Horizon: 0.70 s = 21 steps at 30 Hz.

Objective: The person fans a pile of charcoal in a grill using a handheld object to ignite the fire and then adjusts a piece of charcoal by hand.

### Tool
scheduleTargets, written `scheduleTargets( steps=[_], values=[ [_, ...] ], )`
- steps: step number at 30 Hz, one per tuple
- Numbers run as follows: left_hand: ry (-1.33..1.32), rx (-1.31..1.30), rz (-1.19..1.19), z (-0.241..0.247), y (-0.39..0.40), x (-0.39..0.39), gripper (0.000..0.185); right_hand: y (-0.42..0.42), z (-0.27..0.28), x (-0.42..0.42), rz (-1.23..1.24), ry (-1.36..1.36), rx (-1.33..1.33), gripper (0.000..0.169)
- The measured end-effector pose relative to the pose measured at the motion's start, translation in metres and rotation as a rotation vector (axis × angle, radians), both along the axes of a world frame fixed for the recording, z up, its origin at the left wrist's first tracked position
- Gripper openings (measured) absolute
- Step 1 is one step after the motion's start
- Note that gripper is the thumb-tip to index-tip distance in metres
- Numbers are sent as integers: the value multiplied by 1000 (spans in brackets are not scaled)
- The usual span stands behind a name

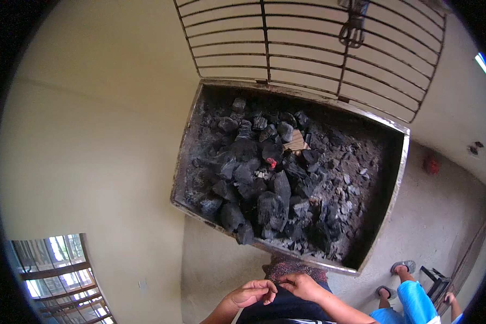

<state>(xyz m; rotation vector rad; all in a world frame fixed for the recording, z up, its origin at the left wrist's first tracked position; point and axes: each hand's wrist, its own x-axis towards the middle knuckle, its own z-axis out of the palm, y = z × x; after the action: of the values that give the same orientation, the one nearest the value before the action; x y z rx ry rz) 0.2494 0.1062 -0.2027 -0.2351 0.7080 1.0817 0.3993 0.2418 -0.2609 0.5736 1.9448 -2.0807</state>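
My left hand (253, 293) and my right hand (301, 286) are close together in front of my body, just below the near edge of a metal charcoal grill box (390, 214). The left fingers are loosely curled, with nothing visible in them. Thumb and fingertips of the right hand come together; whether something small is between them cannot be made out. Black charcoal lumps (243, 174) are heaped in the left and middle of the box. Among them lie a small bright red piece (271, 163) and a piece of light brown ridged cardboard (295, 141).
A barred grill grate (308, 48) stands raised along the far rim, with a metal utensil (352, 30) at its top. Grey ash (348, 170) covers the right side. A wall (105, 141) borders the left. At lower right is a person in blue shorts (415, 301).
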Motion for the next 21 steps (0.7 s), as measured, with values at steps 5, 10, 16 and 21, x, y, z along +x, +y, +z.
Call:
scheduleTargets(
  steps=[5,10,16,21],
  values=[
    [-28,28,63,-19,6,-10,19,11,-14,-10,91,-184,-251,28],
    [20,-5,40,-28,2,-10,21,-18,-62,-2,146,-150,-25,32],
    [20,-48,34,-28,6,-12,27,-22,-71,5,297,-194,-6,32],
    [2,-23,52,-30,9,-13,28,-20,-71,-1,233,-176,-60,32]
  ],
)
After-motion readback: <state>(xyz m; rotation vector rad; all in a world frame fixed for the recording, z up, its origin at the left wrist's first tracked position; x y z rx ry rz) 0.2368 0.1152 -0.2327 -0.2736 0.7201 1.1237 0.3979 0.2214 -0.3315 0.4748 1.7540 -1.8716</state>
